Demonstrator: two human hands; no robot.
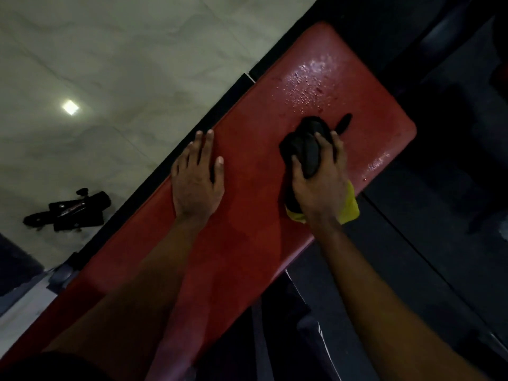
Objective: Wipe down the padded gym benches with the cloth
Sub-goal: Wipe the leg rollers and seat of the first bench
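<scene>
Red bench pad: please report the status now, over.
Left grip flat on red bench pad. Right grip holds black cloth, pressed on pad. Wet droplets ahead, unwiped. No obstacle seen.

— What does the right hand (319, 182) grip?
— A bunched dark cloth (305, 149), pressed on the red bench (247, 229); a yellow part sticks out under the wrist.
— Beyond the grip?
— Wet droplets (310, 83) on the bench.
— And left of it?
— The left hand (196, 180) lies flat, fingers straight.
</scene>
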